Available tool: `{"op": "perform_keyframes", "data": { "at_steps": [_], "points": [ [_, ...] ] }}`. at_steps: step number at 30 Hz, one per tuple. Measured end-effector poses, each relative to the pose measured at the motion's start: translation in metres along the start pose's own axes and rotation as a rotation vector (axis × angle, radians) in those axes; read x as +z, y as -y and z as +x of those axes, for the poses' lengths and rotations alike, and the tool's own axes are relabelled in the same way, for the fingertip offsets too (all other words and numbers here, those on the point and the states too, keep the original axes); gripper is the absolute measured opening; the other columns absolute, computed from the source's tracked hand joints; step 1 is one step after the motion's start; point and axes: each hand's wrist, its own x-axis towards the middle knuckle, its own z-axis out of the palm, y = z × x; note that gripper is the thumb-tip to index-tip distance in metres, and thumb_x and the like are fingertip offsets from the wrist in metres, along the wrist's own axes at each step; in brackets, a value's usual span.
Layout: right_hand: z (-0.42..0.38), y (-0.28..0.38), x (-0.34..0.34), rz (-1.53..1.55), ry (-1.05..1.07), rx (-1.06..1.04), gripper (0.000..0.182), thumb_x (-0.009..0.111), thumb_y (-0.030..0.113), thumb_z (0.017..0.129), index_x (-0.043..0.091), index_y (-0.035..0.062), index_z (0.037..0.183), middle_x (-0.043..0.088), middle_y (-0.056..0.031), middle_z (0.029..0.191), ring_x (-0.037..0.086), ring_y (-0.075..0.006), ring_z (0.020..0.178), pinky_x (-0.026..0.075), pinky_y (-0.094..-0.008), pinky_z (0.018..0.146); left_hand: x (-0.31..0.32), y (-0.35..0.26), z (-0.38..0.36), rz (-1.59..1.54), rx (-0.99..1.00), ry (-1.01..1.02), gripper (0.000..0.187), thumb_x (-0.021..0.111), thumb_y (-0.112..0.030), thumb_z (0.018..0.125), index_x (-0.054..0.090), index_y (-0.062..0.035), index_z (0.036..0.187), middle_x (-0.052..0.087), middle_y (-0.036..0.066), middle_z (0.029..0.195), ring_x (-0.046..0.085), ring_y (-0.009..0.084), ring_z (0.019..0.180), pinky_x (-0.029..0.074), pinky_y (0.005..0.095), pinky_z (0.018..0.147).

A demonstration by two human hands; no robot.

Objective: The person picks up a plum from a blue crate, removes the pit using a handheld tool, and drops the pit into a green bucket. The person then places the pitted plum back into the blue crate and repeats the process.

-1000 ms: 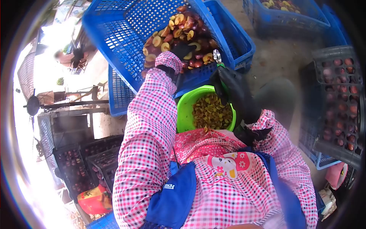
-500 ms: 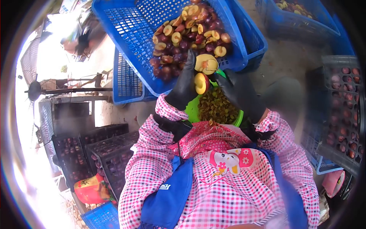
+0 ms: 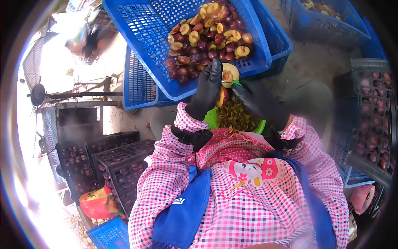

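My left hand (image 3: 206, 89), in a black glove, is closed on a halved plum. One plum half (image 3: 230, 74) faces up with a brownish stone at its middle. The other half (image 3: 222, 96), yellow with a red skin edge, sits lower against the palm. My right hand (image 3: 256, 98), also black-gloved, is closed round a small tool with a green handle (image 3: 236, 83) at the upper half's edge; its tip is hard to make out. Beneath both hands is a bright green basin (image 3: 212, 118) of small brownish pieces (image 3: 238, 115) that look like plum stones.
A tilted blue crate (image 3: 139, 35) of plum halves (image 3: 207, 37) stands just ahead, over other blue crates. Another blue crate (image 3: 327, 31) is at the upper right. Black crates of plums stand left (image 3: 122, 159) and right (image 3: 369, 120). A fan (image 3: 38, 94) is at far left.
Both hands have shifted slightly right with the plum. The upper half now shows its stone turned more toward the left, and the lower half is more hidden by my left hand.
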Motion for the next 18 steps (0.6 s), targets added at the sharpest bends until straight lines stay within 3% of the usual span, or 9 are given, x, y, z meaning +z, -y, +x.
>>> {"op": "perform_keyframes", "data": {
  "at_steps": [3, 5, 6, 8, 11, 13, 14, 17, 18],
  "points": [
    [-0.001, 0.009, -0.01, 0.216, 0.169, 0.182, 0.04, 0.05, 0.039, 0.098, 0.06, 0.0012, 0.09, 0.056, -0.0064, 0.061, 0.055, -0.0216, 0.052, 0.041, -0.0354, 0.052, 0.004, -0.009, -0.001, 0.136, 0.071, 0.041, 0.053, 0.044, -0.051, 0.099, 0.061, -0.0015, 0.107, 0.065, 0.005, 0.096, 0.06, 0.0102, 0.087, 0.049, 0.0265, 0.079],
    [-0.004, 0.03, -0.025, 0.918, 0.511, 0.552, 0.041, 0.045, 0.044, 0.1, 0.057, 0.0058, 0.089, 0.042, 0.0031, 0.056, 0.04, -0.0082, 0.042, 0.031, -0.0257, 0.041, 0.006, -0.015, 0.002, 0.168, 0.132, 0.068, 0.053, 0.043, -0.051, 0.099, 0.061, -0.0013, 0.109, 0.065, 0.005, 0.095, 0.06, 0.0109, 0.087, 0.049, 0.027, 0.079],
    [-0.005, 0.026, -0.021, 0.917, 0.512, 0.553, 0.041, 0.045, 0.044, 0.1, 0.057, 0.0058, 0.089, 0.042, 0.0031, 0.056, 0.04, -0.0082, 0.042, 0.031, -0.0257, 0.041, 0.008, -0.019, 0.004, 0.181, 0.205, 0.116, 0.054, 0.043, -0.051, 0.099, 0.06, -0.0007, 0.11, 0.065, 0.005, 0.096, 0.061, 0.0117, 0.088, 0.049, 0.0276, 0.08],
    [-0.007, 0.016, -0.012, 1.468, 0.715, 0.496, 0.042, 0.04, 0.047, 0.1, 0.054, 0.0094, 0.088, 0.034, 0.0048, 0.054, 0.028, -0.0041, 0.039, 0.023, -0.0215, 0.037, 0.014, -0.024, 0.005, 0.194, 0.282, 0.169, 0.056, 0.042, -0.051, 0.099, 0.06, -0.0001, 0.112, 0.065, 0.006, 0.096, 0.061, 0.0125, 0.088, 0.049, 0.0282, 0.08],
    [-0.007, 0.015, -0.014, 1.288, 0.662, 0.477, 0.04, 0.042, 0.043, 0.101, 0.056, 0.0081, 0.087, 0.039, 0.0041, 0.055, 0.033, -0.0051, 0.041, 0.027, -0.0228, 0.039, 0.014, -0.025, 0.002, 0.154, 0.207, 0.095, 0.059, 0.039, -0.055, 0.099, 0.062, -0.0015, 0.105, 0.065, 0.005, 0.091, 0.061, 0.0106, 0.083, 0.049, 0.027, 0.076],
    [-0.007, 0.02, -0.005, 0.935, 0.641, 0.387, 0.037, 0.044, 0.04, 0.101, 0.057, 0.0074, 0.088, 0.043, 0.0039, 0.058, 0.036, -0.0051, 0.043, 0.028, -0.0227, 0.041, -0.003, -0.022, 0.003, 0.111, -0.238, 0.087, 0.063, 0.034, -0.059, 0.098, 0.064, -0.0041, 0.097, 0.064, 0.004, 0.084, 0.059, 0.0083, 0.076, 0.048, 0.0255, 0.07],
    [-0.007, 0.021, -0.001, 0.591, 0.594, 0.287, 0.035, 0.046, 0.036, 0.102, 0.058, 0.0067, 0.089, 0.046, 0.0036, 0.06, 0.038, -0.0051, 0.044, 0.03, -0.0226, 0.042, 0.005, -0.023, 0.0, 0.303, -0.019, -0.003, 0.064, 0.031, -0.06, 0.099, 0.065, -0.0058, 0.09, 0.063, 0.003, 0.077, 0.057, 0.0089, 0.068, 0.047, 0.026, 0.063],
    [-0.011, 0.008, 0.005, 0.555, 0.522, 0.243, 0.029, 0.05, 0.031, 0.101, 0.061, 0.0059, 0.092, 0.052, 0.004, 0.065, 0.043, -0.0035, 0.051, 0.033, -0.0212, 0.047, -0.045, -0.023, 0.003, 0.847, 0.082, -0.175, 0.06, 0.033, -0.054, 0.101, 0.064, -0.0042, 0.09, 0.063, 0.004, 0.077, 0.058, 0.0118, 0.067, 0.048, 0.0274, 0.062],
    [-0.012, 0.011, 0.002, 0.556, 0.516, 0.245, 0.029, 0.05, 0.031, 0.101, 0.061, 0.0059, 0.092, 0.052, 0.004, 0.065, 0.043, -0.0035, 0.051, 0.033, -0.0212, 0.047, -0.083, -0.02, 0.012, 0.591, 0.16, -0.311, 0.057, 0.035, -0.052, 0.101, 0.064, -0.0034, 0.091, 0.063, 0.006, 0.081, 0.059, 0.0131, 0.07, 0.048, 0.0279, 0.064]
  ]
}}
